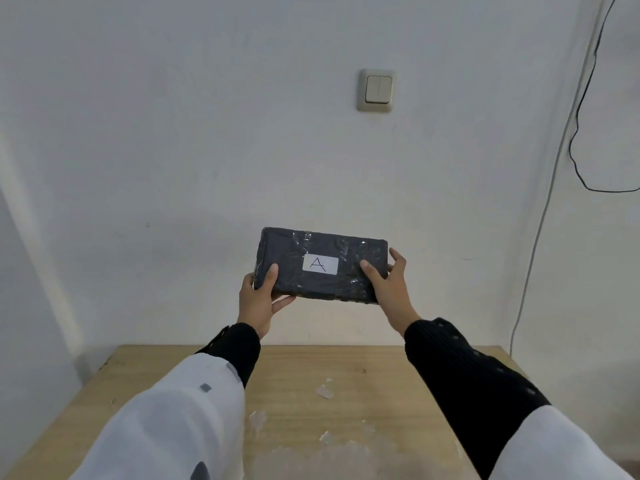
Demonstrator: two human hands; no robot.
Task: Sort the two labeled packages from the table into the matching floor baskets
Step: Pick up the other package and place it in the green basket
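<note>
A dark package (304, 282) wrapped in shiny plastic is held up in the air in front of the wall, above the far edge of the table. A white label (320, 264) on its face carries the letter A. My left hand (258, 299) grips its left end, thumb on the front. My right hand (388, 285) grips its right end, thumb on the front and fingers behind. No second package and no floor basket is in view.
A wooden table (363, 386) with scuffed, peeling patches lies below my arms, pushed against a white wall. A light switch (377, 90) sits on the wall above. A black cable (578, 133) hangs down the wall at the right.
</note>
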